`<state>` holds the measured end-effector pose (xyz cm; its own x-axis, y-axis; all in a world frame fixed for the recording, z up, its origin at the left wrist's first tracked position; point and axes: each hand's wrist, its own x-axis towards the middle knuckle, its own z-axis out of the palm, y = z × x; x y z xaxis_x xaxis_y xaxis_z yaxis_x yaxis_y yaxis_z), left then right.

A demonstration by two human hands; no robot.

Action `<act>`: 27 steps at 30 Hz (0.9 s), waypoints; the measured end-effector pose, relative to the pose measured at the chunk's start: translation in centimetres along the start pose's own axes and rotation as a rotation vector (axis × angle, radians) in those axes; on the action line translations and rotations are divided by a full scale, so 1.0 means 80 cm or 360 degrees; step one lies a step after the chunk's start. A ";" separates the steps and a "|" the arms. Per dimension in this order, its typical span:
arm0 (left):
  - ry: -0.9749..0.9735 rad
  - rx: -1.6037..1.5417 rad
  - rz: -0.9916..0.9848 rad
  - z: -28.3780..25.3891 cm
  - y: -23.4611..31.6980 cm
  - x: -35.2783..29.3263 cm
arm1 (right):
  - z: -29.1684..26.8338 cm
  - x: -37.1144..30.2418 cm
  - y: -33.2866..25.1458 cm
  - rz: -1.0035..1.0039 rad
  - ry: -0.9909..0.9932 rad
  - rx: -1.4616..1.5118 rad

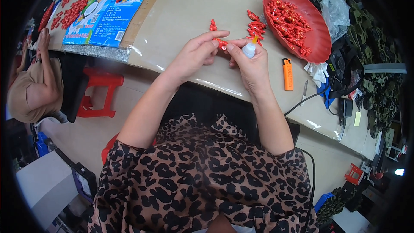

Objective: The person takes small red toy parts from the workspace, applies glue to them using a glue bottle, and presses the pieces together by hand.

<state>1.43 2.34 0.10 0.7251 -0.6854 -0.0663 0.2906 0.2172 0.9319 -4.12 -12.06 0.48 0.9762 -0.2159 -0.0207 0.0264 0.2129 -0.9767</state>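
My left hand (196, 56) is over the near part of the table, pinching a small shiny red piece (222, 44) between thumb and fingers, with its index finger stretched above it. My right hand (255, 67) grips a small white squeeze bottle (249, 51) with a yellow nozzle, which points away from me. My right thumb and index fingertip meet at the red piece too. Just beyond my hands a red figure (213, 25) lies on the table, and a row of similar red figures (255, 29) is further right. The exact shape of the held piece is partly hidden by my fingers.
A red scalloped bowl (321, 45) of red pieces stands at the right. Near it are an orange lighter (288, 74), a thin blade (305, 89) and a black cable (302, 102). A blue printed sheet (97, 28) carries red heaps; another person (36, 86) sits at the left.
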 end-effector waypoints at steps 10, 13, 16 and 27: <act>-0.0118 -0.0317 -0.0060 -0.009 -0.006 0.005 | 0.005 -0.004 -0.001 -0.0075 0.0045 -0.0103; -0.0147 -0.0396 -0.0098 -0.012 -0.002 0.004 | 0.007 -0.005 0.002 -0.0114 0.0074 -0.0179; -0.0225 -0.0414 -0.0101 -0.014 -0.005 0.008 | 0.003 -0.006 0.004 -0.0167 0.0097 -0.0208; -0.0121 -0.0319 -0.0017 -0.005 0.000 0.001 | 0.003 -0.009 0.000 0.0049 0.0010 -0.0177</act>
<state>1.76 2.55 -0.05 0.6744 -0.7371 -0.0417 0.4220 0.3385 0.8410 -4.80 -11.69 0.53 0.9747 -0.2173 -0.0522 -0.0281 0.1126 -0.9932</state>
